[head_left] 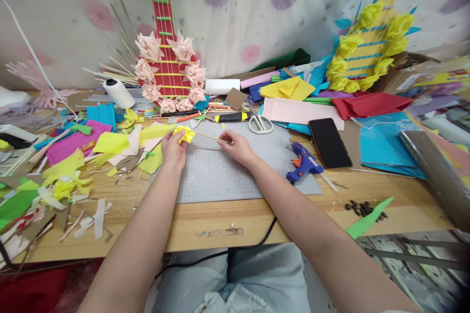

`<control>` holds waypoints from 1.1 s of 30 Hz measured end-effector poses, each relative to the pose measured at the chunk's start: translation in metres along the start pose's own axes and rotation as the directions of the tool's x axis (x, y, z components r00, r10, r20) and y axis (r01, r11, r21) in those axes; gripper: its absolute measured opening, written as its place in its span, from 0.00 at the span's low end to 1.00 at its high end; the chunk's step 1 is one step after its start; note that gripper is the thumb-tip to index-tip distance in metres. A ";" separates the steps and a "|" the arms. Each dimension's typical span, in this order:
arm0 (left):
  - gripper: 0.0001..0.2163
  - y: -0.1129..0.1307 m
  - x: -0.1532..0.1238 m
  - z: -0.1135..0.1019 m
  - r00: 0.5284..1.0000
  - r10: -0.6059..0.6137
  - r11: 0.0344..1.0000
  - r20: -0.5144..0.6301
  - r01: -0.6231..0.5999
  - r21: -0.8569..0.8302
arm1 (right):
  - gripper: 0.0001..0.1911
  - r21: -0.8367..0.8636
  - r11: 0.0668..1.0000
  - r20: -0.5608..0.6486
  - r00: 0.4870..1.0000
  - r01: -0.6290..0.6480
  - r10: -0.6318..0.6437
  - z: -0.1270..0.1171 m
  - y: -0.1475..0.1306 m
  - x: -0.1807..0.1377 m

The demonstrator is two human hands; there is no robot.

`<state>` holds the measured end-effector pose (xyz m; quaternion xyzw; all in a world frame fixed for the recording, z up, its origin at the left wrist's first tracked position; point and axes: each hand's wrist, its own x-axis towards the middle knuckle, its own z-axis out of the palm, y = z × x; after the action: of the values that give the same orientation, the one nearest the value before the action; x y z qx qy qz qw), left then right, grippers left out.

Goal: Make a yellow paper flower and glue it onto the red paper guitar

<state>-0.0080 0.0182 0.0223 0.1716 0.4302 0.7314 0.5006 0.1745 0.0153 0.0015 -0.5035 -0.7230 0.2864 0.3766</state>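
Between the fingers of my left hand (174, 150) is a yellow paper flower (184, 134). A thin wooden stick (207, 135) runs from the flower to my right hand (237, 146), whose fingertips pinch its other end. Both hands are raised over a grey cutting mat (216, 181). Just beyond them lie white-handled scissors (260, 124) and a yellow and black utility knife (232, 117). A blue glue gun (304, 162) rests on the mat's right side.
Yellow paper scraps (110, 143) and cuttings crowd the left. A black phone (330, 143) lies right, near dark beads (363, 208). Behind stand a red paper guitar (169, 68) with pink flowers and a yellow one (363, 51). A black cable (253, 247) hangs at the front edge.
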 end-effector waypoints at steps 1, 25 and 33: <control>0.12 0.003 0.003 -0.002 1.000 0.018 1.000 -0.024 -0.018 -0.008 | 0.07 -0.011 1.000 -0.014 1.000 0.002 -0.002 -0.003 0.002 0.001; 0.29 -0.013 -0.004 -0.011 0.954 0.128 0.903 0.270 -0.224 0.366 | 0.14 -0.249 0.961 -0.345 0.938 -0.117 0.024 -0.005 0.008 0.005; 0.24 0.007 0.006 -0.024 0.829 0.511 0.663 0.227 -0.549 0.510 | 0.14 -0.217 0.970 -0.333 0.942 -0.113 0.036 -0.004 0.014 0.006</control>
<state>-0.0311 0.0116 0.0136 0.4501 0.5383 0.6816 0.2074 0.1840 0.0258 -0.0057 -0.6118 -0.6594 0.1264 0.4182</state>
